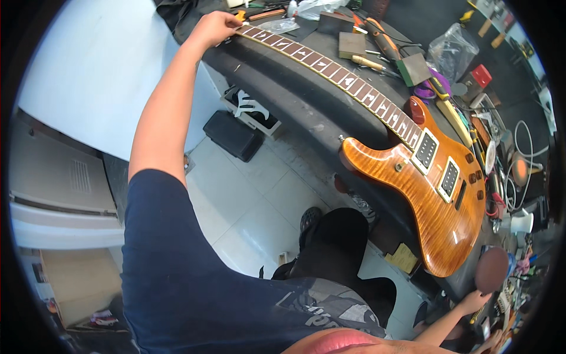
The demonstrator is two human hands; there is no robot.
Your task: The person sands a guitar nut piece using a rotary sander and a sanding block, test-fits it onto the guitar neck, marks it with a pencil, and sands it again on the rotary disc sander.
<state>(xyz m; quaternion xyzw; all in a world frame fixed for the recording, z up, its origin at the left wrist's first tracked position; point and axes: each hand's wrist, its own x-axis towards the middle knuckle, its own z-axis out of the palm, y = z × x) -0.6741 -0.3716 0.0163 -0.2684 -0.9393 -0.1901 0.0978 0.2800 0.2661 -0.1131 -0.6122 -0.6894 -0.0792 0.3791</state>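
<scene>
An amber flame-top electric guitar [430, 223] lies diagonally on a dark padded bench [306, 124], its long inlaid fretboard [327, 69] reaching toward the upper left. My left hand [217, 29] is at the far end of the neck, fingers closed on it, with a small yellow item just beside them; the headstock is hidden. At the lower right my right hand [473, 301] grips the bottom edge of a brown round pad [490, 269], below the guitar's body.
Wooden blocks [352, 45], chisels, screwdrivers, plastic bags, cables and several other tools crowd behind and right of the guitar. Under the bench are a bin [253, 123], a black case [232, 134] and tiled floor around my legs. White and grey cabinets [62, 177] stand to the left.
</scene>
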